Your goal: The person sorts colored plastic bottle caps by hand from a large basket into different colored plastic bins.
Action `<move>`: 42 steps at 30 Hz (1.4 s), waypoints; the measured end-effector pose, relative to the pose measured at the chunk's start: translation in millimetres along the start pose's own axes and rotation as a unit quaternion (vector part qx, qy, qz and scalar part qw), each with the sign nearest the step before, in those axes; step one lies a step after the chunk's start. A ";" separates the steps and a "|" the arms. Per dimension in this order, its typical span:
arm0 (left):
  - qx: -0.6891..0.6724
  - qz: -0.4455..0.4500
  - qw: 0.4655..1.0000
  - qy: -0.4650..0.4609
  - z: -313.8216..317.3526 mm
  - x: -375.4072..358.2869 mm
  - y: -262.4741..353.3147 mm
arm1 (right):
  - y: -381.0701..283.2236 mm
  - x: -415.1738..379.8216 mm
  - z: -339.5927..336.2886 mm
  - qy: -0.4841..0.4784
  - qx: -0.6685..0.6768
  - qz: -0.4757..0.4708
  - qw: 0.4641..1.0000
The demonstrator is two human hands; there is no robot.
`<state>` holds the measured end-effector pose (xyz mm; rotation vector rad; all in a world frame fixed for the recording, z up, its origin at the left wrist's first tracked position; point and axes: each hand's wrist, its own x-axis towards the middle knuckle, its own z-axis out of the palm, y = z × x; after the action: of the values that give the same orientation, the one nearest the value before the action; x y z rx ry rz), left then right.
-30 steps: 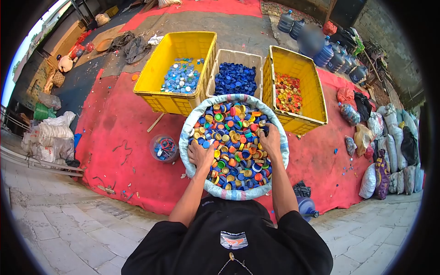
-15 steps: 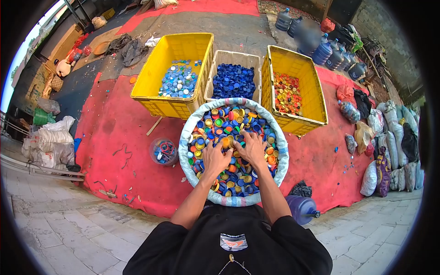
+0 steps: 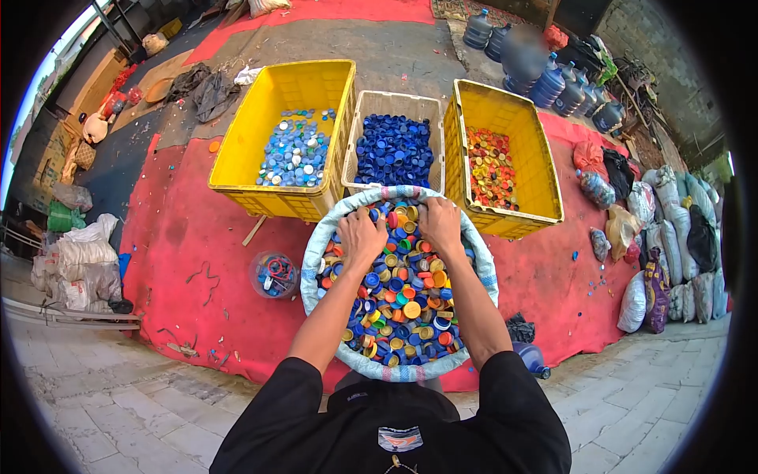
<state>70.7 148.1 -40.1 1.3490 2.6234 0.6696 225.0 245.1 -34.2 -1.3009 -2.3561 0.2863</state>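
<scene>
hands: 2, left hand (image 3: pixel 361 235) and right hand (image 3: pixel 439 223) curled into caps (image 3: pixel 399 296) | sack (image 3: pixel 316 254): 1 | crates: 3

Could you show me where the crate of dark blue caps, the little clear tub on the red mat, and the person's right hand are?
crate of dark blue caps (image 3: pixel 392 98): head view, far rim.
clear tub (image 3: pixel 274 274): head view, its middle.
right hand (image 3: pixel 439 223): head view, back of the hand.

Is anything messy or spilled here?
Yes. A few loose caps lie scattered on the red mat outside the yellow crate, and a small stick pokes out from under it.
</scene>
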 end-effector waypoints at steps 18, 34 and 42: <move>0.004 0.110 0.993 0.038 39.1 51.9 -38.0 | 36.5 15.7 22.1 0.030 0.024 0.008 0.999; -0.462 -0.244 0.796 -0.306 49.8 140.8 -66.4 | -31.2 32.0 60.1 0.010 0.091 -0.097 0.991; 0.004 0.063 0.976 0.208 40.4 93.1 -42.1 | -29.0 10.5 75.6 0.046 -0.074 0.033 0.996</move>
<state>-4.2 214.3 -85.6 1.5308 2.8669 1.0660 163.2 240.5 -87.4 -1.4312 -2.2974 0.0707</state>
